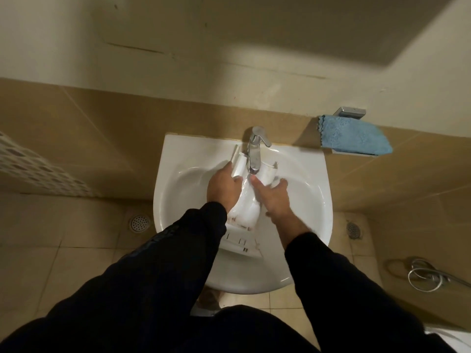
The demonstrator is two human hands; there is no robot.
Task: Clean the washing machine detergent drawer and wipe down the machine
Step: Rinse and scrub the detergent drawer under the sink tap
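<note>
Bathroom, tan wall tiles, beige floor tiles, two floor drains (139, 223) either side of a white sink (300, 174) mounted on the wall. Chrome tap (254, 154) at the back centre, spout over the bowl, water running down onto the white detergent drawer (246, 207). Drawer lies lengthwise in the bowl, far end under the tap, near end overhanging toward the front rim. Left hand (223, 186) grips the drawer's left side, fingers curled round the edge near the tap. Right hand (274, 197) sits on the drawer's right side, fingers spread; thumb side reaches toward the water stream, and I cannot tell whether it is gripping or just pressing. Both arms in dark sleeves. Blue cloth (354, 136) draped over a small metal wall shelf right of the sink, well apart from the hands. Coiled metal hose (423, 275) on the floor at far right.
</note>
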